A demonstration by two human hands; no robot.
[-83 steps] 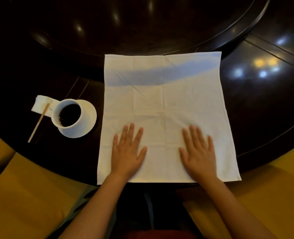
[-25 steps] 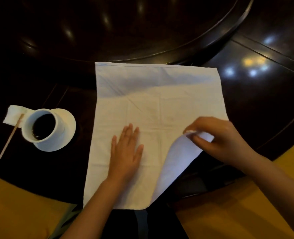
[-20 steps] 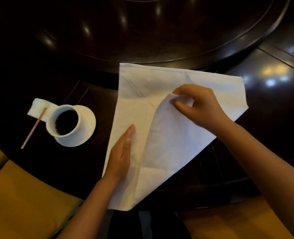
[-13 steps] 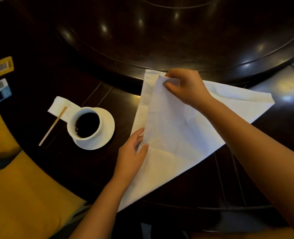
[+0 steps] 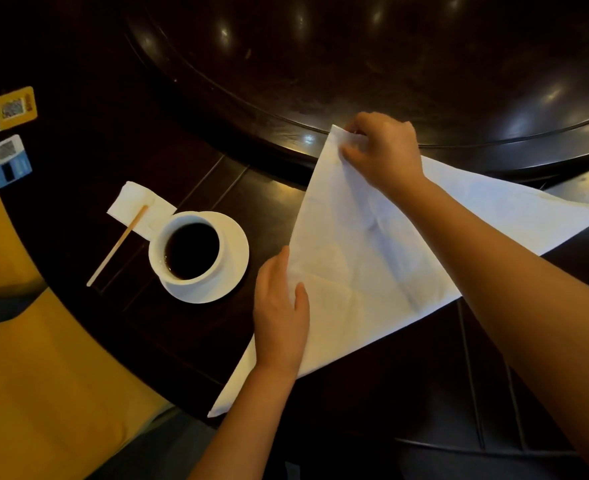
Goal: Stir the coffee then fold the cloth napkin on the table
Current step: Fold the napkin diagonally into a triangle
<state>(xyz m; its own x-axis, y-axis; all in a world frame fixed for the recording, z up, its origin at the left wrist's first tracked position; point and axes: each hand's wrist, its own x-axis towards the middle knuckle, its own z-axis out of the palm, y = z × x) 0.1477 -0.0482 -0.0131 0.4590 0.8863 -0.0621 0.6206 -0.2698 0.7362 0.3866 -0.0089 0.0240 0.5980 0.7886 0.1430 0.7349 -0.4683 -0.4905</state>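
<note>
The white cloth napkin [image 5: 362,258] lies on the dark table, folded diagonally into a triangle. My right hand [image 5: 383,150] pinches the folded-over corner down at the napkin's far left corner. My left hand [image 5: 281,317] rests flat on the napkin's left edge, fingers together, holding it in place. To the left stands a white cup of black coffee [image 5: 191,251] on a white saucer [image 5: 230,271]. A wooden stirrer [image 5: 118,245] lies beside the cup, its tip on a small white paper napkin [image 5: 137,207].
A raised dark turntable [image 5: 355,64] fills the table's far side, its rim just behind the napkin's corner. Two small cards [image 5: 9,133] lie at the far left. Yellow chair seats [image 5: 44,393] flank the table's near edge.
The napkin lay flat under both palms. My right hand lifted its near right corner and carried it across to the far left corner. The view has shifted right, so the cup appears nearer the centre.
</note>
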